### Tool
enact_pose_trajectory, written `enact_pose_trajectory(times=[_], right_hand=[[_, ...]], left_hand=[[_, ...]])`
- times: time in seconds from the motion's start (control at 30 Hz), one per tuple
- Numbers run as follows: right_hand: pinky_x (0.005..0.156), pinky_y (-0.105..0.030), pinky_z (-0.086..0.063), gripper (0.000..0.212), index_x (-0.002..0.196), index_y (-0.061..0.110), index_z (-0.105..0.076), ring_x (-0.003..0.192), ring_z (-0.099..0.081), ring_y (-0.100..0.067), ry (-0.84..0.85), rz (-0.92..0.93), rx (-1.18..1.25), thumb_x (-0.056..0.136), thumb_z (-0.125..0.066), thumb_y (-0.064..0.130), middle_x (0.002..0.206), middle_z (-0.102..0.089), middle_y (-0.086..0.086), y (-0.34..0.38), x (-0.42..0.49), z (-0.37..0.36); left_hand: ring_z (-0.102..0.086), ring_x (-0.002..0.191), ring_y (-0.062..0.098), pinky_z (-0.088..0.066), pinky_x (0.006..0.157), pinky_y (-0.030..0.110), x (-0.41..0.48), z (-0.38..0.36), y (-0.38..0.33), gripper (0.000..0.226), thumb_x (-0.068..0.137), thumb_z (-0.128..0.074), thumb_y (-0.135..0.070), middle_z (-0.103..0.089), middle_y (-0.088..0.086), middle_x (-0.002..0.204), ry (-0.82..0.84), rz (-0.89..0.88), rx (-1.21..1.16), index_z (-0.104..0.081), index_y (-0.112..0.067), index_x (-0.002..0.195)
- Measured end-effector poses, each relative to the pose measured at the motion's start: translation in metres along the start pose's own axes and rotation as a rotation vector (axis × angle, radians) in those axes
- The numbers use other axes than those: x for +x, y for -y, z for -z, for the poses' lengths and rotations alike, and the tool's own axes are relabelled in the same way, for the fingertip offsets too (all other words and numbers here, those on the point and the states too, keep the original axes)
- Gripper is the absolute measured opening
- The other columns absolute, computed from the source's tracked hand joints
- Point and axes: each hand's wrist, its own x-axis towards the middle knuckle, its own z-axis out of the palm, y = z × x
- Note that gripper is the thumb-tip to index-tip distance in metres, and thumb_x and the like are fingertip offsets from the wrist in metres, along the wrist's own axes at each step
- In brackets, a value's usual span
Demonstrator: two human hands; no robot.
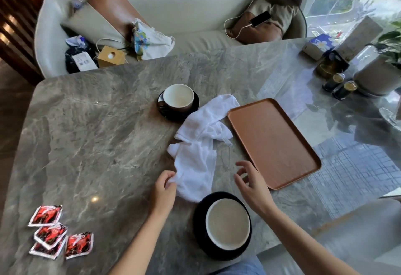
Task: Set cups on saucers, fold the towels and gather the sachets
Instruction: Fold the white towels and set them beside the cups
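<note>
Crumpled white towels (201, 142) lie in the middle of the marble table (97, 133). My left hand (166, 185) pinches the near left corner of the towel. My right hand (249, 179) hovers with fingers spread just right of the towel, holding nothing. A cup (227, 223) with a pale inside stands on a black saucer (198, 216) close to me, at the table's front edge. A second cup (178, 97) stands on another black saucer (194, 107) beyond the towels. Several red sachets (54, 231) lie scattered at the front left.
A brown rectangular tray (273, 142) lies right of the towels. At the far right stand two small dark jars (339, 85), a potted plant (377, 75) and a tissue box (319, 44). A sofa (195, 16) with cushions and bags runs behind the table.
</note>
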Motion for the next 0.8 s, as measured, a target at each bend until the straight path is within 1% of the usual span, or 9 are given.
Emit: enact_pose_trajectory(times=[0.13,0.2,0.27,0.37,0.43,0.5,0.6,0.7,0.8], right_hand=[[0.068,-0.032,-0.051,0.036,0.121,0.027,-0.051,0.072,-0.058,-0.008,0.066,0.140,0.044,0.089,-0.055,0.012,0.099,-0.057,0.005,0.034,0.021,-0.014],[0.076,-0.025,-0.046,0.046,0.128,0.023,-0.051,0.084,-0.058,-0.010,0.138,0.256,0.037,0.086,-0.054,0.002,0.110,-0.054,0.002,0.057,0.026,-0.024],[0.089,-0.022,-0.041,0.055,0.135,0.025,-0.046,0.107,-0.052,-0.011,0.234,0.403,-0.046,0.085,-0.053,0.002,0.126,-0.049,0.001,0.080,0.029,-0.036],[0.099,-0.031,-0.035,0.047,0.127,0.025,-0.053,0.121,-0.040,-0.019,0.289,0.594,-0.226,0.082,-0.059,0.011,0.134,-0.047,-0.001,0.108,0.031,-0.056],[0.094,-0.037,-0.037,0.028,0.110,0.019,-0.060,0.116,-0.043,-0.022,0.287,0.640,-0.292,0.082,-0.062,0.020,0.124,-0.053,0.000,0.123,0.032,-0.065],[0.079,-0.036,-0.038,0.014,0.089,0.019,-0.055,0.096,-0.047,-0.019,0.293,0.656,-0.334,0.080,-0.064,0.024,0.099,-0.056,0.003,0.132,0.032,-0.070],[0.060,-0.036,-0.036,0.025,0.073,0.020,-0.041,0.069,-0.045,-0.018,0.339,0.623,-0.347,0.075,-0.065,0.022,0.072,-0.050,0.004,0.133,0.032,-0.071],[0.057,-0.041,-0.038,0.023,0.072,0.011,-0.045,0.061,-0.045,-0.021,0.366,0.512,-0.311,0.073,-0.065,0.023,0.066,-0.051,-0.003,0.126,0.035,-0.070],[0.054,-0.032,-0.029,0.026,0.067,0.010,-0.044,0.058,-0.034,-0.011,0.355,0.467,-0.234,0.072,-0.067,0.021,0.060,-0.041,0.001,0.124,0.041,-0.067]], left_hand=[[-0.057,0.085,0.016,-0.043,0.072,0.023,0.002,0.032,-0.034,0.027,0.081,-0.046,0.005,-0.066,0.008,0.092,0.086,-0.077,-0.151,-0.066,-0.010,0.093],[-0.058,0.084,0.012,-0.042,0.072,0.014,0.005,0.050,-0.048,0.036,0.082,-0.045,0.008,-0.066,0.001,0.090,0.110,-0.185,-0.056,-0.068,-0.019,0.088],[-0.051,0.067,0.003,-0.037,0.061,0.008,0.006,0.066,-0.060,0.046,0.079,-0.046,0.011,-0.060,-0.006,0.079,0.109,-0.321,0.089,-0.066,-0.030,0.078],[-0.049,0.060,0.007,-0.034,0.055,0.016,0.004,0.088,-0.073,0.046,0.076,-0.045,0.007,-0.054,-0.006,0.073,0.051,-0.445,0.271,-0.064,-0.035,0.069],[-0.053,0.067,0.009,-0.037,0.058,0.019,0.000,0.103,-0.078,0.038,0.074,-0.043,-0.001,-0.054,-0.008,0.076,-0.006,-0.492,0.322,-0.065,-0.031,0.068],[-0.054,0.070,0.006,-0.035,0.058,0.014,-0.003,0.120,-0.081,0.037,0.074,-0.043,0.004,-0.056,-0.010,0.079,-0.096,-0.534,0.316,-0.066,-0.025,0.069],[-0.056,0.076,0.005,-0.038,0.064,0.011,-0.007,0.150,-0.081,0.043,0.074,-0.042,0.014,-0.060,-0.008,0.085,-0.220,-0.563,0.240,-0.068,-0.021,0.078],[-0.058,0.088,0.002,-0.042,0.078,0.006,-0.010,0.177,-0.073,0.041,0.077,-0.046,0.014,-0.066,-0.002,0.093,-0.302,-0.515,0.164,-0.065,-0.019,0.092],[-0.061,0.086,0.002,-0.043,0.074,0.005,-0.012,0.199,-0.059,0.039,0.079,-0.052,0.009,-0.068,-0.004,0.093,-0.345,-0.434,0.117,-0.065,-0.023,0.096]])
